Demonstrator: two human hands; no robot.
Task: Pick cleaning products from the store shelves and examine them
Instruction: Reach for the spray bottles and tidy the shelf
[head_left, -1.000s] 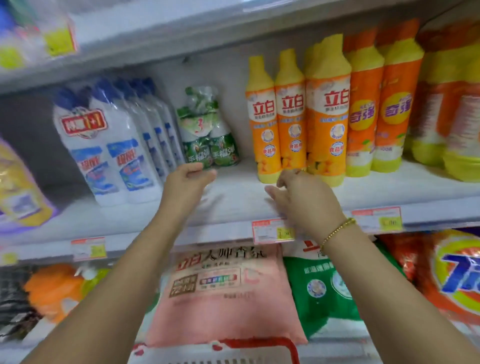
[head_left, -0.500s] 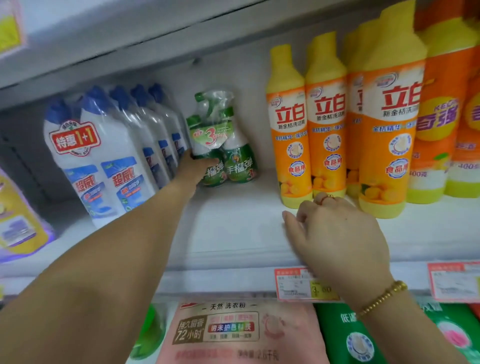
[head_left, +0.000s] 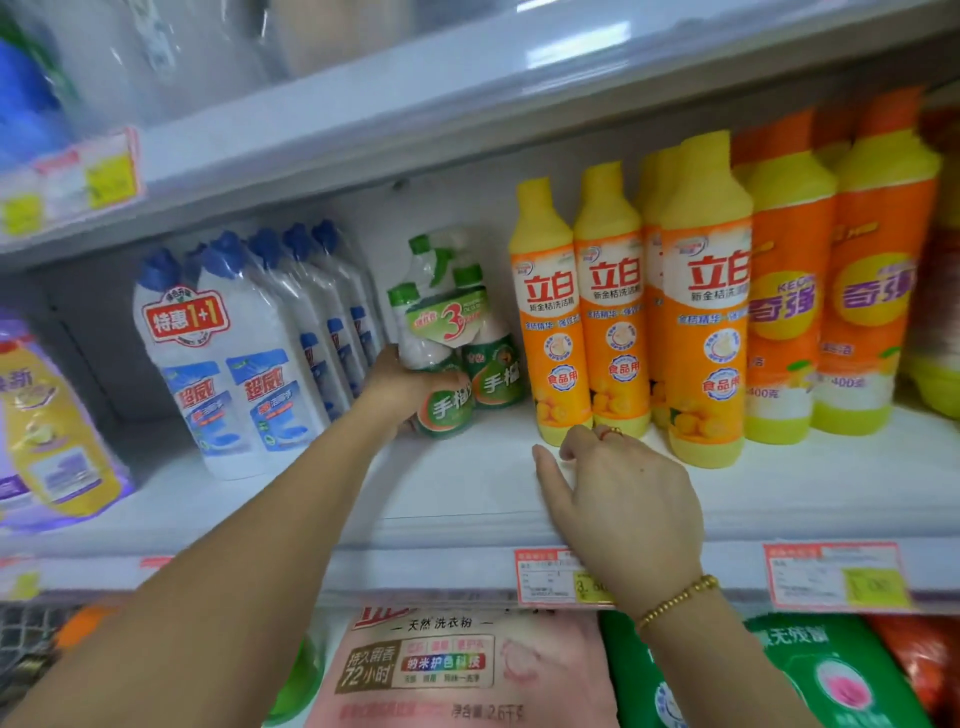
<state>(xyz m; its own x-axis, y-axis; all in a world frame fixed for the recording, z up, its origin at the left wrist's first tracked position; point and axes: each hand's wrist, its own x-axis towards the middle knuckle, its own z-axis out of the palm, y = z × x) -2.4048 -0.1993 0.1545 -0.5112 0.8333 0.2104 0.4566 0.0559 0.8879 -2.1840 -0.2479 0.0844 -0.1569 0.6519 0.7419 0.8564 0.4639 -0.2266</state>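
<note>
**Store aisle: the pick-up step**

White shelf (head_left: 467, 499) boards carry the goods. Nearest, just in front of the orange bottles (head_left: 608, 312), the right hand (head_left: 623, 509) rests on the board, fingers loosely curled, holding nothing. Farther back, just left of the orange bottles, the left hand (head_left: 402, 384) wraps the lower body of the green pack (head_left: 452, 322). It stands near upright, caps up, long axis vertical. Best to grip low, lift straight, then draw it forward clear of the orange bottles.

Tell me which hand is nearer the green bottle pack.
Left. The left hand grips the green bottle pack; the right hand rests on the shelf, apart, to its right.
</note>
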